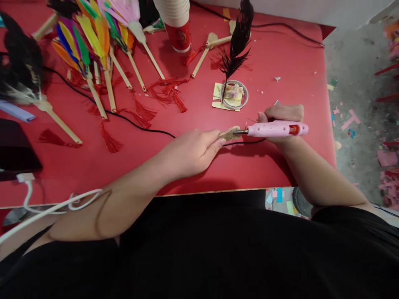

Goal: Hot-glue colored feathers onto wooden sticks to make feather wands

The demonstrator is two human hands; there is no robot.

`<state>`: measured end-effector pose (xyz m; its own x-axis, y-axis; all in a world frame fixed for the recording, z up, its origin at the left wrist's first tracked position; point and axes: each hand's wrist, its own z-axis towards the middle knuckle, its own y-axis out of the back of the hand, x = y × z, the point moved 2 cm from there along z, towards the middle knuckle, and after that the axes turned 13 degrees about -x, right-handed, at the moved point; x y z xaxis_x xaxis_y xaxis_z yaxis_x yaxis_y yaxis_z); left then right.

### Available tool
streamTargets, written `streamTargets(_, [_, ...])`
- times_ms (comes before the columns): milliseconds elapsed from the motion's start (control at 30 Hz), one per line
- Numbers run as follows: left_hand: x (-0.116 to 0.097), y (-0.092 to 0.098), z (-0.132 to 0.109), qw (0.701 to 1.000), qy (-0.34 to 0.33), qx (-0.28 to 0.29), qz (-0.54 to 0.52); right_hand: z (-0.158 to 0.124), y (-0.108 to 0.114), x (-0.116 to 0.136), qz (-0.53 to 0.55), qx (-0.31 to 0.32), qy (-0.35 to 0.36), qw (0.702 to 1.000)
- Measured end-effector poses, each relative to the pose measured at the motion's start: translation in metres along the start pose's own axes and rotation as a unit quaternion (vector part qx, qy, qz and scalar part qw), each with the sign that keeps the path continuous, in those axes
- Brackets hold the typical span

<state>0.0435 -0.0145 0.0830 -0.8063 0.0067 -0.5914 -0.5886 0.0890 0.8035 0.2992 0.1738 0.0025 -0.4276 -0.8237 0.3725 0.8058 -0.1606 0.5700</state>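
My right hand (285,114) is wrapped round a pink glue gun (271,129), which lies sideways with its metal nozzle pointing left. The nozzle tip meets or hovers just over a small beige, flat wooden head (230,133); I cannot tell which. My left hand (199,149) pinches that wooden head between thumb and fingers, and the rest of the piece is hidden in the hand. Just beyond, a black feather (238,41) stands with its quill in a round dish (246,99) of whitish stuff, set on yellow paper (217,92).
Colourful feather sticks (93,37) with red tassels (112,139) crowd the table's left. Bare wooden sticks (201,62) lie behind, by stacked paper cups (177,29). A black cord (134,124) crosses the red table (289,58). A white cable (46,211) passes over my left forearm.
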Motion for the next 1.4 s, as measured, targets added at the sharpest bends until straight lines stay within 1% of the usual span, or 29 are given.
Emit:
streamTargets(100, [0.000,0.000,-0.001,1.000,-0.004,-0.003,0.004,0.000,-0.001,0.000,0.032,-0.021,0.018,0.999])
streamTargets(167, [0.000,0.000,-0.001,1.000,-0.005,-0.002,0.007,0.000,-0.001,0.000,0.057,-0.024,0.024,0.998])
streamTargets(300, [0.000,0.000,-0.001,1.000,-0.003,-0.002,0.006,-0.003,-0.002,-0.003,0.030,0.022,-0.007,0.999])
streamTargets(367, [0.000,0.000,-0.001,1.000,0.000,0.001,0.005,-0.004,-0.004,-0.003,0.016,0.028,-0.015,0.999])
streamTargets(567, [-0.001,0.001,-0.001,1.000,0.006,0.004,0.004,0.001,-0.007,0.008,0.014,-0.061,0.019,0.998])
streamTargets(633, [-0.001,0.001,-0.001,1.000,0.004,0.004,0.002,0.003,-0.007,0.010,0.031,-0.077,0.029,0.996])
streamTargets(733, [-0.002,0.001,-0.001,1.000,0.000,-0.001,0.003,0.003,-0.005,0.009,0.054,-0.051,0.025,0.997])
streamTargets(800, [-0.002,0.001,-0.001,1.000,0.000,0.000,0.005,0.004,-0.005,0.009,0.045,-0.033,0.023,0.998])
streamTargets(833, [-0.002,0.001,-0.001,1.000,0.001,0.002,0.007,0.005,-0.004,0.010,0.040,-0.036,0.027,0.998])
streamTargets(967, [-0.003,0.001,-0.001,1.000,0.004,0.007,0.013,0.007,-0.002,0.016,0.036,-0.081,0.061,0.994])
streamTargets(1000, [-0.003,0.001,-0.001,1.000,0.004,0.007,0.015,0.007,-0.003,0.015,0.034,-0.083,0.066,0.994])
streamTargets(1167, [-0.003,0.001,-0.001,1.000,0.007,0.011,0.026,-0.004,-0.006,-0.001,0.022,-0.044,0.047,0.998])
streamTargets(1267, [-0.004,0.001,-0.002,1.000,0.008,0.012,0.026,-0.008,-0.008,-0.007,0.029,-0.052,0.044,0.997])
streamTargets(1400, [-0.003,0.001,-0.002,0.999,0.008,0.015,0.030,-0.007,-0.010,-0.005,0.027,-0.063,0.041,0.997])
